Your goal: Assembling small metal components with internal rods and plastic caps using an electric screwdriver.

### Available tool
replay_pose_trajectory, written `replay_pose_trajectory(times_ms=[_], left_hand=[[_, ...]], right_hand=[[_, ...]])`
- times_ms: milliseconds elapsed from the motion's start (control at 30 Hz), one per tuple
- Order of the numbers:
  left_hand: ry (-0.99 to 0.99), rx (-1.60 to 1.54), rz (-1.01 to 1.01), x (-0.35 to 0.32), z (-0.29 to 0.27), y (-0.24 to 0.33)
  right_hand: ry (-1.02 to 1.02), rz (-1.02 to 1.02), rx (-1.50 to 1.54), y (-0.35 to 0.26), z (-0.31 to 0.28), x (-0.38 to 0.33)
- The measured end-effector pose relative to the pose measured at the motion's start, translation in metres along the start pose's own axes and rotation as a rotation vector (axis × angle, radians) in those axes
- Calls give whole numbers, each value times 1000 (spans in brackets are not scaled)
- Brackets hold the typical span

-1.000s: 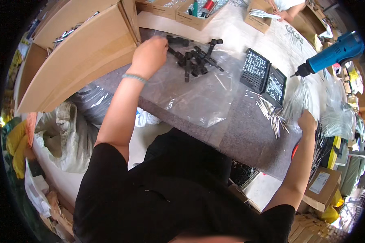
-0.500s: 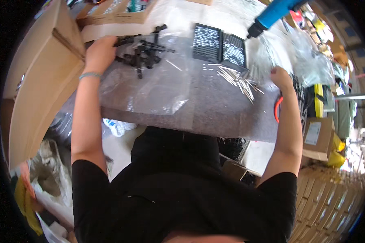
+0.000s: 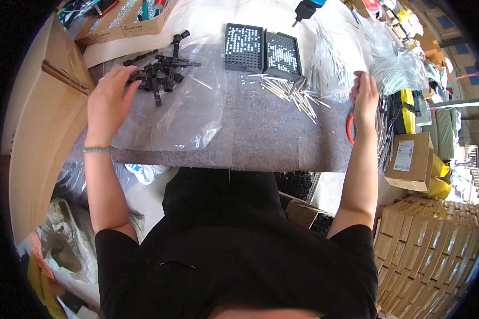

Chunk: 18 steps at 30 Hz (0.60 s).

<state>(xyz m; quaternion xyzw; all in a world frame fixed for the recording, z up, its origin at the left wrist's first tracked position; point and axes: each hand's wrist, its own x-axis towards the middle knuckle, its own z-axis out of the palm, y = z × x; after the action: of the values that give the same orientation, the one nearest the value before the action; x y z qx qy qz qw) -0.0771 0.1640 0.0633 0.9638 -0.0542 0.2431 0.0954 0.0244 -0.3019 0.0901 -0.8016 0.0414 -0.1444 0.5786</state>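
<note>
My left hand [image 3: 110, 101] is open, thumb and fingers apart, beside a pile of black rod-like parts with knobbed ends [image 3: 157, 74]. That pile lies on a clear plastic sheet or bag [image 3: 191, 119] on the grey table cover [image 3: 261, 143]. At the right, my right hand [image 3: 365, 98] is raised with its fingers loosely bent and apart; nothing shows in it. Next to it lies a clear bag of thin rods [image 3: 327, 64]. Between the hands are two black grid trays [image 3: 244, 48] with small white pieces, and a loose heap of pale thin sticks [image 3: 292, 94].
A blue power tool [image 3: 307, 9] hangs above the far side. A large cardboard box [image 3: 48, 111] stands close on the left. A red-orange handle [image 3: 349, 129] lies by my right wrist. At the far left is an open carton [image 3: 138, 26]. Cardboard pieces are stacked [image 3: 431, 255] at lower right.
My left hand has drawn back from the black parts and its fingers have opened. My right hand's fingers have loosened from a more closed shape. The whole view has shifted somewhat.
</note>
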Motion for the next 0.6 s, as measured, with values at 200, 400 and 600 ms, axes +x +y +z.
replay_pose_trajectory(times_ms=[200, 400, 600], left_hand=[[64, -423, 108, -25, 13, 71], [-149, -1242, -73, -22, 47, 162], [-457, -1722, -384, 5, 62, 187]], right_hand=[[-262, 307, 211, 11, 25, -73], [-384, 83, 166, 0, 62, -120], [-499, -120, 47, 0, 77, -135]])
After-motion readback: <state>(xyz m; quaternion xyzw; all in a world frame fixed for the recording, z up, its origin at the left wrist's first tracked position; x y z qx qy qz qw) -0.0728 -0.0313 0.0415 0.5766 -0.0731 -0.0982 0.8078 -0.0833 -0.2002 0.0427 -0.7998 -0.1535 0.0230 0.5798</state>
